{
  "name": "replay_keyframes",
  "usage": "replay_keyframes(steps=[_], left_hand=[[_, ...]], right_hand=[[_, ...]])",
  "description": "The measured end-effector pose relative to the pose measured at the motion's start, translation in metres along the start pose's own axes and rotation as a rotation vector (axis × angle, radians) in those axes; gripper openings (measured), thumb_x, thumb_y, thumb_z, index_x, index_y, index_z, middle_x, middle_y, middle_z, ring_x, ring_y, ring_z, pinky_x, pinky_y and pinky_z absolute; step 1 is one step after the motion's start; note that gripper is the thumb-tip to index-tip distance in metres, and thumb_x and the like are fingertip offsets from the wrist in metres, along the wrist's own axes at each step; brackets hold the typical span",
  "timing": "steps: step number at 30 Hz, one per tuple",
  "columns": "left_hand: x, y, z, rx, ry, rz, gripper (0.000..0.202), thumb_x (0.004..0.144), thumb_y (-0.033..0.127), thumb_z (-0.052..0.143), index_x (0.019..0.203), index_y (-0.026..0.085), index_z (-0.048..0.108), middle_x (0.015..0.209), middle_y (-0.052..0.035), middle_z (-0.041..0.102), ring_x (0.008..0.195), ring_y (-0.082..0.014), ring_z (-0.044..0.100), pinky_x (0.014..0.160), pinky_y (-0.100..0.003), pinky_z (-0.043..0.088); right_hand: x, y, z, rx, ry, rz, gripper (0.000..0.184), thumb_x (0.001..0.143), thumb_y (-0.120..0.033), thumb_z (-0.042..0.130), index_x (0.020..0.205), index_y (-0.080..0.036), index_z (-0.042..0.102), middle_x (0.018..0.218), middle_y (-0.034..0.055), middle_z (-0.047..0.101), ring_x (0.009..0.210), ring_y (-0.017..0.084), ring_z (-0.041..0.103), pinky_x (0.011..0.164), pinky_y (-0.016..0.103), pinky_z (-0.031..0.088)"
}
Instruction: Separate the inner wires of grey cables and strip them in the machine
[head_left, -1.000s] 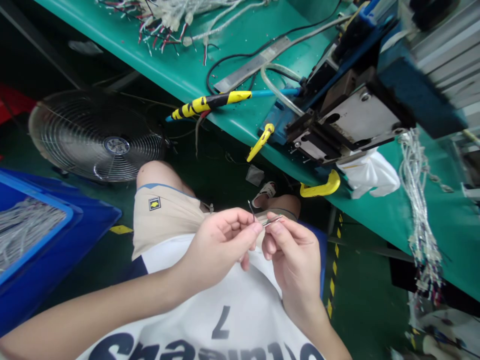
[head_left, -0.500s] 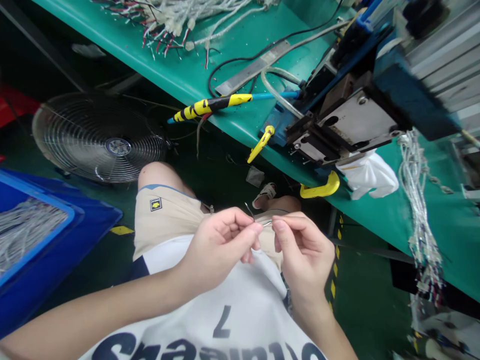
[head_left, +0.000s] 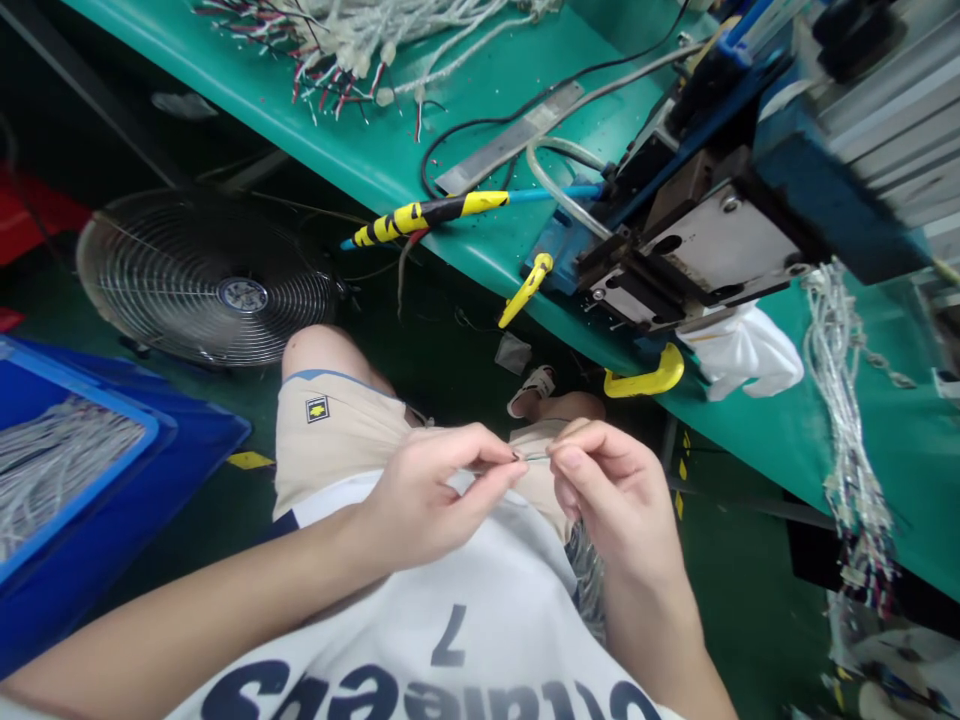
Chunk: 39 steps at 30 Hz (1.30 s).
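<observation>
Above my lap, my left hand (head_left: 446, 490) is closed in a pinch of thumb and forefinger. Facing it a short gap away, my right hand (head_left: 611, 485) is pinched shut as well. A thin wire (head_left: 537, 458) spans the gap between both sets of fingertips. Its ends are hidden by the fingers, and a small dark tip shows at the left fingertips. Beside my right wrist, a bundle of grey cables (head_left: 589, 575) is partly covered by the forearm and shirt.
A green table (head_left: 480, 240) carries a press-like machine (head_left: 720, 235), piled cables (head_left: 352, 40) and a hanging cable bundle (head_left: 844, 400). Yellow handles (head_left: 645, 372) project from its edge. A floor fan (head_left: 210, 280) and a blue bin (head_left: 161, 500) holding cables stand at left.
The dark wire end that stuck up above my left fingers no longer shows. My left fingers have straightened into a thumb-and-forefinger pinch, and the view has shifted slightly.
</observation>
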<state>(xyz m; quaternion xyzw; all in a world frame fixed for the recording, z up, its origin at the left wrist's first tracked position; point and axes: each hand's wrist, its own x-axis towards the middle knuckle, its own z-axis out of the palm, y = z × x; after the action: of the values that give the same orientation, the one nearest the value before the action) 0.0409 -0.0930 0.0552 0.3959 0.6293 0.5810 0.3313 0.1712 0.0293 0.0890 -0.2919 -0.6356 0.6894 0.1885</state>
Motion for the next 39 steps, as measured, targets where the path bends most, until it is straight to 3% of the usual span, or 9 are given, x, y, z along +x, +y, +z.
replay_keyframes(steps=[3, 10, 15, 18, 25, 33, 39], left_hand=[[-0.002, -0.001, 0.005, -0.015, -0.007, -0.019, 0.010, 0.089, 0.023, 0.061, 0.083, 0.018, 0.067, 0.080, -0.0047, 0.071, 0.074, -0.0169, 0.066, 0.067, -0.026, 0.051], [0.007, 0.012, 0.007, -0.333, -0.053, -0.295, 0.005, 0.087, 0.018, 0.059, 0.087, 0.017, 0.065, 0.078, -0.0012, 0.071, 0.067, -0.0118, 0.065, 0.064, -0.021, 0.054], [0.011, 0.014, 0.009, -0.530, 0.022, -0.413, 0.010, 0.087, 0.021, 0.062, 0.079, 0.016, 0.062, 0.071, 0.0006, 0.071, 0.058, -0.0087, 0.063, 0.060, -0.019, 0.054], [0.012, 0.015, 0.011, -0.586, 0.043, -0.434, 0.009, 0.086, 0.020, 0.063, 0.079, 0.015, 0.061, 0.070, 0.0006, 0.071, 0.056, -0.0087, 0.064, 0.058, -0.019, 0.054], [0.012, 0.017, 0.015, -0.691, 0.003, -0.432, 0.010, 0.087, 0.017, 0.062, 0.078, 0.015, 0.060, 0.063, 0.0017, 0.070, 0.056, -0.0092, 0.066, 0.057, -0.018, 0.055], [0.011, 0.017, 0.017, -0.724, 0.049, -0.407, 0.011, 0.089, 0.016, 0.060, 0.078, 0.015, 0.057, 0.066, 0.0004, 0.072, 0.061, -0.0121, 0.069, 0.060, -0.022, 0.057], [0.010, 0.018, 0.018, -0.714, 0.044, -0.397, 0.012, 0.089, 0.015, 0.059, 0.077, 0.015, 0.057, 0.068, 0.0000, 0.071, 0.064, -0.0126, 0.069, 0.060, -0.022, 0.057]], right_hand=[[0.001, 0.000, 0.004, -0.131, 0.150, -0.061, 0.010, 0.090, -0.019, 0.065, 0.080, -0.019, 0.069, 0.068, -0.0026, 0.057, 0.050, 0.007, 0.048, 0.045, 0.021, 0.039], [0.006, 0.005, 0.005, 0.072, 0.121, 0.034, 0.010, 0.088, -0.023, 0.069, 0.079, -0.018, 0.069, 0.053, -0.0060, 0.052, 0.042, 0.005, 0.045, 0.039, 0.017, 0.037], [0.008, 0.005, 0.005, 0.154, 0.124, 0.043, 0.006, 0.084, -0.024, 0.073, 0.087, -0.020, 0.075, 0.066, -0.0017, 0.064, 0.043, 0.005, 0.049, 0.038, 0.016, 0.042], [0.008, 0.007, 0.007, 0.176, 0.119, 0.045, 0.011, 0.082, -0.022, 0.074, 0.093, -0.021, 0.076, 0.075, 0.0010, 0.068, 0.046, 0.006, 0.052, 0.040, 0.017, 0.045], [0.007, 0.013, 0.014, 0.218, 0.140, 0.098, 0.001, 0.080, -0.019, 0.076, 0.080, -0.020, 0.077, 0.069, 0.0000, 0.068, 0.051, 0.008, 0.055, 0.043, 0.017, 0.046], [0.008, 0.015, 0.017, 0.236, 0.122, 0.107, 0.008, 0.083, -0.020, 0.073, 0.076, -0.019, 0.076, 0.060, -0.0026, 0.061, 0.049, 0.008, 0.050, 0.044, 0.021, 0.042], [0.008, 0.013, 0.017, 0.205, 0.126, 0.100, 0.009, 0.084, -0.019, 0.071, 0.076, -0.018, 0.077, 0.068, -0.0004, 0.065, 0.050, 0.008, 0.051, 0.044, 0.021, 0.043]])
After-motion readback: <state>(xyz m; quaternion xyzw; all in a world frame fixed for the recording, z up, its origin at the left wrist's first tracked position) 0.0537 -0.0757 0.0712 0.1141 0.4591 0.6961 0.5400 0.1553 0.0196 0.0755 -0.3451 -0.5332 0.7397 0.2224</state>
